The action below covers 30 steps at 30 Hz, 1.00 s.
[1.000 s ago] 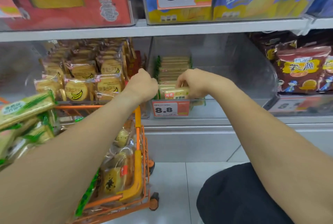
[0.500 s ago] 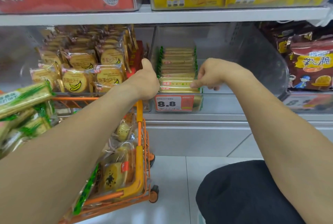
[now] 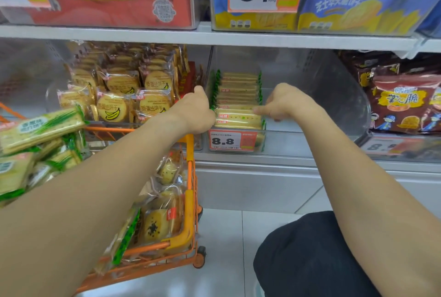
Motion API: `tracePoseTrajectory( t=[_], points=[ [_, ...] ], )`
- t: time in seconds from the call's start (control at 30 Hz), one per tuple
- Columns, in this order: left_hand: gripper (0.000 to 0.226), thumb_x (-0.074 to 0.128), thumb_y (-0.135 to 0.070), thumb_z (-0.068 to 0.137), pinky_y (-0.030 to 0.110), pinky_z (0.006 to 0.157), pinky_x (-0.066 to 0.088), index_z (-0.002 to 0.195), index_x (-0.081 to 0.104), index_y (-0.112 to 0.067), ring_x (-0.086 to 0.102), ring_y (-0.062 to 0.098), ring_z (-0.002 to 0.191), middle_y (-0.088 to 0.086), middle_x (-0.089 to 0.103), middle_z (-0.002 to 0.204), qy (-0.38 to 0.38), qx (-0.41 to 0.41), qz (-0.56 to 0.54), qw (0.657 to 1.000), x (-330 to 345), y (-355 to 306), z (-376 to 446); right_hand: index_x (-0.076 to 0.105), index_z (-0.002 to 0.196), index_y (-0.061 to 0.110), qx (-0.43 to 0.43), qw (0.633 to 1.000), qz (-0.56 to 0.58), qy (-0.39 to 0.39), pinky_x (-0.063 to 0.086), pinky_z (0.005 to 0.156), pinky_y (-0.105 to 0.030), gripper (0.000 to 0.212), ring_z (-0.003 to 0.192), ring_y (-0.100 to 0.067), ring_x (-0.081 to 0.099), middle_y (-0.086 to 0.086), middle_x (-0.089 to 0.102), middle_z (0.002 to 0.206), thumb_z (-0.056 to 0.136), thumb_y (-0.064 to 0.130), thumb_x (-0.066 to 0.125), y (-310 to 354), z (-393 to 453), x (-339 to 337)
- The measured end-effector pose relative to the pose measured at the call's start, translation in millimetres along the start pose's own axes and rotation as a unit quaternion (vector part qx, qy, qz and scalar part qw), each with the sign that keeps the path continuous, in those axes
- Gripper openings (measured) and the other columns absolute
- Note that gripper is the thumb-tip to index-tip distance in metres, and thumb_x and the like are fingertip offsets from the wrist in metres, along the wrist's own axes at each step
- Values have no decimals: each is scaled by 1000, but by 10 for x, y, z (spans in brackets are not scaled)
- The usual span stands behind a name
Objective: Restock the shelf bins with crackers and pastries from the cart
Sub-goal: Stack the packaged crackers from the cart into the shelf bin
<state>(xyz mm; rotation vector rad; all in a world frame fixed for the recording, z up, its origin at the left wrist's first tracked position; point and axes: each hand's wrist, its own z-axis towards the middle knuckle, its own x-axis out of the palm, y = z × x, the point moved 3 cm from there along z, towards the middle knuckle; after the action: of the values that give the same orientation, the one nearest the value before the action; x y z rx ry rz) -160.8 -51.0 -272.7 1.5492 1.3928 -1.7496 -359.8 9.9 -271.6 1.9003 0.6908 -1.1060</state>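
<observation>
Both hands are in at the clear bin (image 3: 334,96) now. My left hand (image 3: 195,112) is curled against the left end of the front cracker pack (image 3: 238,118), gripping it I think, though the fingers are hidden. My right hand (image 3: 284,104) pinches its right end. One row of crackers stands filed in the bin's left side; the right side is bare. Plenty left: the orange cart (image 3: 188,201) holds more cracker packs (image 3: 40,129) and pastries (image 3: 160,225), its far side cut off.
</observation>
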Motion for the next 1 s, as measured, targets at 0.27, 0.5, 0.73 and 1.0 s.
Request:
tracePoseTrajectory(
  t=[0.27,0.5,0.73,1.0],
  points=[
    [22,54,-21,92,27,74,39,110,66,-21,54,21,91,3,64,105,-42,45,30,998,-724,270,-545,69,106,5,-344,896,250,129,58,67,-33,15,68,-14,68,-3,71,73,92,7,71,1058,-628,189],
    [24,55,-6,87,29,80,42,104,68,-16,57,26,94,7,65,98,-115,-38,85,989,-1482,1061,-1045,71,102,7,-468,856,195,101,49,61,-21,10,63,-4,61,4,69,77,97,12,65,2104,-763,799],
    [29,64,-47,84,31,75,51,88,67,-19,65,23,79,6,72,92,73,-175,251,949,-1671,1870,-1558,68,107,11,-492,854,148,-82,39,71,-31,20,75,-11,52,9,57,77,96,28,64,2714,-742,1200],
    [97,45,-92,57,28,63,59,97,64,-6,72,22,56,10,71,67,154,-273,193,930,-1389,1924,-1687,24,158,23,-500,861,-90,12,13,121,-50,76,153,-23,13,-3,28,163,91,19,60,3134,-615,1468]
  ],
)
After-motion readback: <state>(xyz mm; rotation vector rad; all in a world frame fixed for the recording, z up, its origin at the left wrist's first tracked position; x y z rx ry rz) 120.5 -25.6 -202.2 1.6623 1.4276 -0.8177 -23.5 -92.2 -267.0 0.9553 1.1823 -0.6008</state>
